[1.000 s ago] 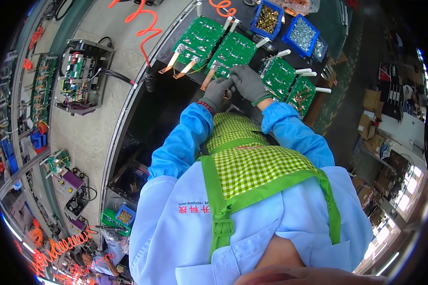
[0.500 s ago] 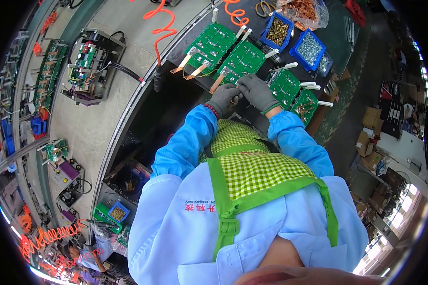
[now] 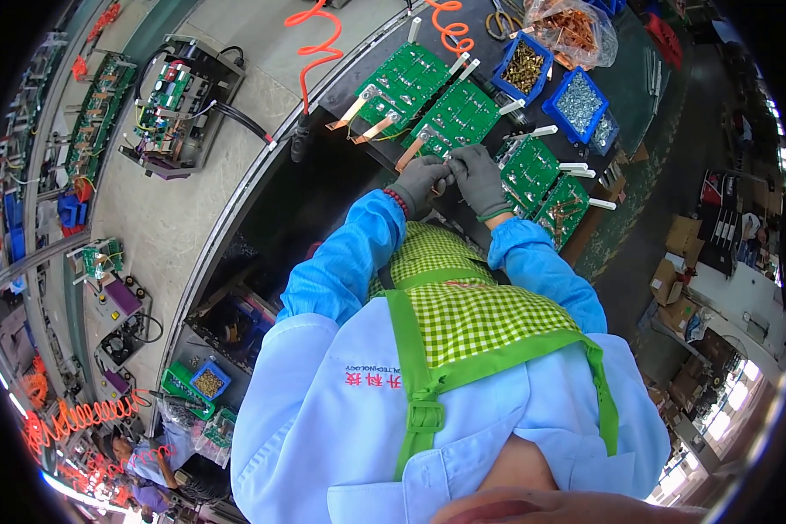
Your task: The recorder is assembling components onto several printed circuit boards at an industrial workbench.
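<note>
My left hand (image 3: 421, 185) and my right hand (image 3: 478, 181), both in grey gloves, meet fingertip to fingertip at the near edge of the workbench. Their fingers are pinched together. Whatever lies between them is too small and too covered to make out. Just beyond my hands is a green circuit board (image 3: 463, 111) with a copper strip (image 3: 408, 155) jutting from its near side. To its left lies a similar board (image 3: 405, 79) with two copper strips. Right of my right hand are two more boards, one (image 3: 527, 173) beside another with loose copper-coloured pieces (image 3: 568, 212).
Beyond the boards stand a blue bin of brass-coloured fasteners (image 3: 524, 68) and a blue bin of silver ones (image 3: 578, 103). A bag of copper parts (image 3: 575, 31) lies behind. White posts (image 3: 544, 131) stick up from the boards. An orange coiled hose (image 3: 314, 39) hangs at left.
The bench and boards have shifted slightly right and down in the view. My hands stay together, fingertips still pinched, with the fingers slightly repositioned.
</note>
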A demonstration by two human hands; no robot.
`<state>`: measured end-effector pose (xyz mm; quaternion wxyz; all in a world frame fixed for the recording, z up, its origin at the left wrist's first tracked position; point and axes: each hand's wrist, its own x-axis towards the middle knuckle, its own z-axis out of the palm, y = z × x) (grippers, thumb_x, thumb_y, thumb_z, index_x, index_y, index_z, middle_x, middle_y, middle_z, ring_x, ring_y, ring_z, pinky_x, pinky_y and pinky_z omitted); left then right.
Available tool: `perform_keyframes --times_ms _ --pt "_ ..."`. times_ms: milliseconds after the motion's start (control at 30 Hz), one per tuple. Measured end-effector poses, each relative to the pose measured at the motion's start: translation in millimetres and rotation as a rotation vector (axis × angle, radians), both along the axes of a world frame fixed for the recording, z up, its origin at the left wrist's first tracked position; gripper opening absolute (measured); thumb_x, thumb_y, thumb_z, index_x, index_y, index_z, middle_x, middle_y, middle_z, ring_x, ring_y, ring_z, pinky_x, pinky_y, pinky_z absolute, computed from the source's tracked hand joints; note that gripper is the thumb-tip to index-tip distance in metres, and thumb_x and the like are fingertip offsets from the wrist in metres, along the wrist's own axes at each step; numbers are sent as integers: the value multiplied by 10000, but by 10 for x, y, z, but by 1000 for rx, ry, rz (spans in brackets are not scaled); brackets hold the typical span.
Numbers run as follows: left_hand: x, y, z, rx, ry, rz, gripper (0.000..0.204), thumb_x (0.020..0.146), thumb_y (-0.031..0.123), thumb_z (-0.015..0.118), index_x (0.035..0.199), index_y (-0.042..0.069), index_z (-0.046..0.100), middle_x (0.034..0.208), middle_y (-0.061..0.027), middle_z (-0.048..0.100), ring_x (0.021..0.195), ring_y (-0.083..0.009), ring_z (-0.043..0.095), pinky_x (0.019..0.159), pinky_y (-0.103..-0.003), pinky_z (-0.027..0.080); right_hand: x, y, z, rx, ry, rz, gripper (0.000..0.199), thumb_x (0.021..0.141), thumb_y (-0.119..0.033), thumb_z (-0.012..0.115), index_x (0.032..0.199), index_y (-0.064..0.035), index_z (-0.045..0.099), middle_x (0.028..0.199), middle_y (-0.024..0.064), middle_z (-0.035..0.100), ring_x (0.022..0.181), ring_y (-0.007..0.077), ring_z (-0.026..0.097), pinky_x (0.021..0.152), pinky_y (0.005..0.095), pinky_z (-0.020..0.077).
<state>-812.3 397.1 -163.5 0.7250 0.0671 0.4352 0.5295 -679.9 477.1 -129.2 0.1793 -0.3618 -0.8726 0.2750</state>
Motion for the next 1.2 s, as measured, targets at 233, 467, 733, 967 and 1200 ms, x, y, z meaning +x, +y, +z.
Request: perform_keyframes --times_ms 233,467,733,967,1200 --pt "-4 -41 -84 155 348 -100 130 785 -25 519 881 -13 607 850 -56 542 639 -93 543 530 -228 438 -78 -13 -15 -182 -38 -147 176 796 -211 647 915 -94 592 940 125 545 850 308 568 718 385 479" --pt "74 10 -11 -28 -2 74 111 826 50 526 865 -42 575 763 -74 571 611 -80 535 482 -183 410 27 50 60 -162 12 0 181 794 -178 647 934 -69 612 987 126 531 971 299 526 832 379 455" --pt "64 3 -16 3 0 52 86 801 37 547 841 -29 585 769 -82 583 600 -82 540 479 -176 412 -39 76 106 -116 -102 -16 197 772 -186 670 901 -52 605 957 129 519 956 312 526 812 383 466" --pt "47 -8 -70 357 554 36 93 812 46 554 843 -35 588 774 -75 586 603 -97 550 494 -197 425 59 -7 130 -97 63 38 282 796 -258 662 942 -31 579 1074 157 514 1003 314 525 844 396 455" --pt "23 -44 -151 492 885 -144 116 804 17 523 855 -27 617 782 -57 565 649 -94 566 533 -249 445 120 -70 44 28 28 -82 338 809 -271 625 1082 -76 579 1183 146 489 1020 328 541 848 408 462"
